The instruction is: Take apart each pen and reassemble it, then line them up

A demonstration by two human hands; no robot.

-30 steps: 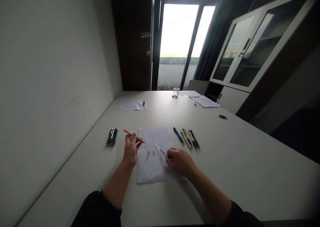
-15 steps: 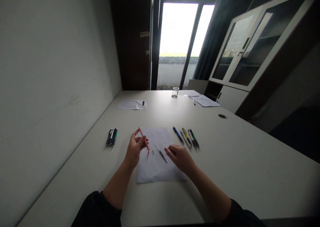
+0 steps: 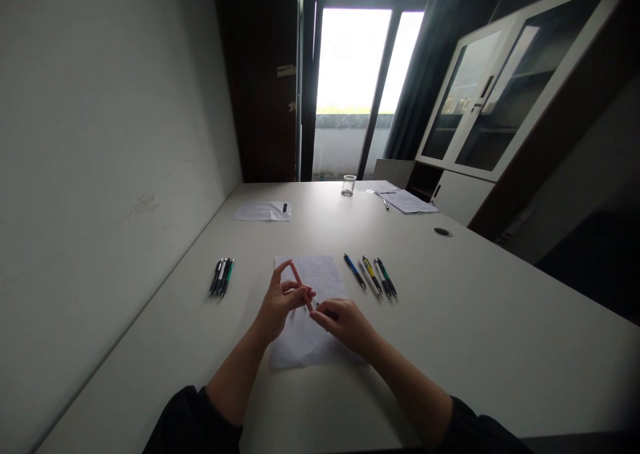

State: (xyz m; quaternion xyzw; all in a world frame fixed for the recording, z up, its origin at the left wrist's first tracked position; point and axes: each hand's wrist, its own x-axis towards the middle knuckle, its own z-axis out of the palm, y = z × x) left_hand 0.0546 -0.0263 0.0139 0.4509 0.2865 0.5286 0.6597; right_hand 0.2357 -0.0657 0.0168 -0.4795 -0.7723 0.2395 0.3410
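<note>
A slim pink pen barrel (image 3: 297, 275) slants above a sheet of handwritten paper (image 3: 320, 273). My left hand (image 3: 276, 307) is closed on it, with a fingertip at the top end and the thumb along its middle. The closed fingertips of my right hand (image 3: 345, 321) meet the barrel's lower end. The thin dark refill on the paper is almost wholly hidden by my hands. A small piece beside it is too covered to make out.
Several pens (image 3: 221, 278) lie grouped on the left, and several more, including a blue pen (image 3: 355, 271) and a yellow one (image 3: 372, 275), on the right. Farther back are a glass jar (image 3: 349, 185), a paper (image 3: 263, 211) and stacked papers (image 3: 407, 201). A wall borders the left.
My right hand has moved left to the lower end of the pink barrel and now grips there. My left hand has shifted slightly right and down with the barrel, covering the refill.
</note>
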